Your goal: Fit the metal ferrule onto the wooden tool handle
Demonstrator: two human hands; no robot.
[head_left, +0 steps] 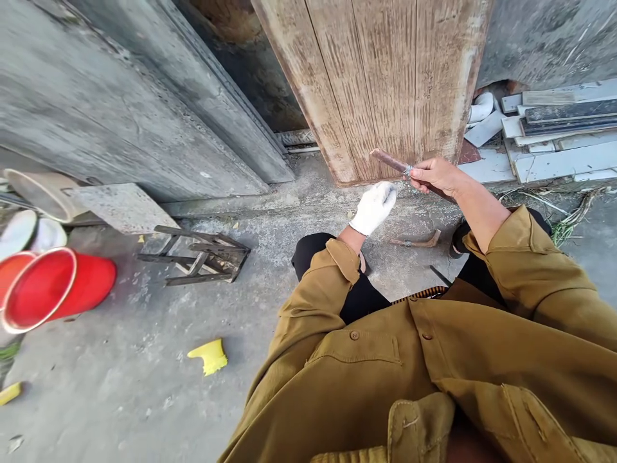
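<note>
My right hand (436,177) is bare and closed around a brown wooden stick bound with wire (389,160). Silvery wire circles the stick right beside my fingertips, and part of its length passes behind the hand. My left hand (375,209), in a white glove, is curled just below the stick's left end; whatever its fingers may grip is hidden. On the concrete between my feet lies a bent wooden piece (417,241), also with a binding around it. A thin dark rod (440,276) is nearer to my body.
A ribbed wooden panel (385,83) leans against the wall ahead. Left of me are a small wooden stool (197,255) on its side, red buckets (91,283) and a yellow scrap (211,356). White boards (569,157) are stacked to the right.
</note>
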